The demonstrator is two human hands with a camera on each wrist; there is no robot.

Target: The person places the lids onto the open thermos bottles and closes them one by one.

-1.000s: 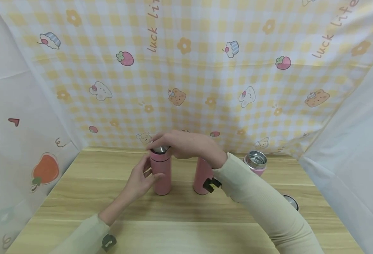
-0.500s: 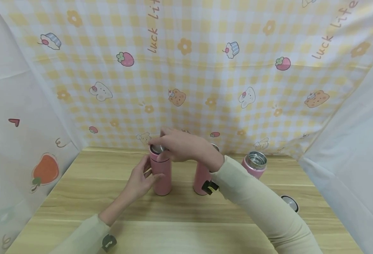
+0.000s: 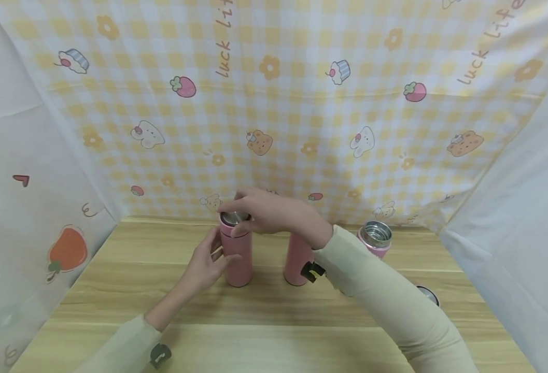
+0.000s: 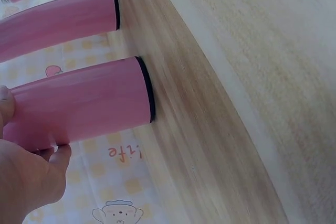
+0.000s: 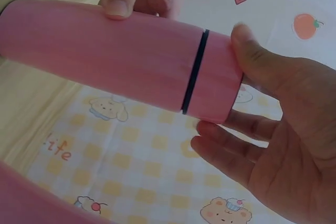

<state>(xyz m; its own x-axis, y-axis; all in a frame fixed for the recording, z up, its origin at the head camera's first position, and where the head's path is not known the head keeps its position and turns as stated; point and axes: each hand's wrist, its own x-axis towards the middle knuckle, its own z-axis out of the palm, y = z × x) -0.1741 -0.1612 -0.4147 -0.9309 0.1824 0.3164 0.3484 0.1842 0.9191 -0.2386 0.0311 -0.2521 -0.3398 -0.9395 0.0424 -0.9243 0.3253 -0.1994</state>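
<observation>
Wrapping round the held flask (image 3: 238, 267), the left hand (image 3: 205, 265) is gripping its body, the thumb lying across the front and the fingers bending behind. Above, the right hand (image 3: 274, 212) is pinching the flask's lid (image 5: 221, 80) between thumb and fingertips. The held flask is standing upright on the table (image 3: 218, 347), its smooth pink cylinder carrying a thin black seam under the lid and a dark band round the base. A silvery metal disc (image 3: 234, 218) is gleaming inside the lid's dark rim.

Just right of the held flask, a second pink flask (image 3: 296, 261) is standing upright, its top hiding behind the right hand. Well to the right, a third flask (image 3: 375, 239) is showing an uncovered, shiny steel neck. Farther right and nearer the viewer, a loose round lid (image 3: 430, 294) is lying partly behind the pale sleeve (image 3: 381, 285).

Under the held flask, light wood grain is running in streaks from side to side. Behind it, a yellow-and-white checked cloth (image 3: 297, 109) is hanging, slightly creased, printed with strawberries, cupcakes, bears and flowers. White sheets are draping to its left (image 3: 54, 150) and right (image 3: 521, 207).
</observation>
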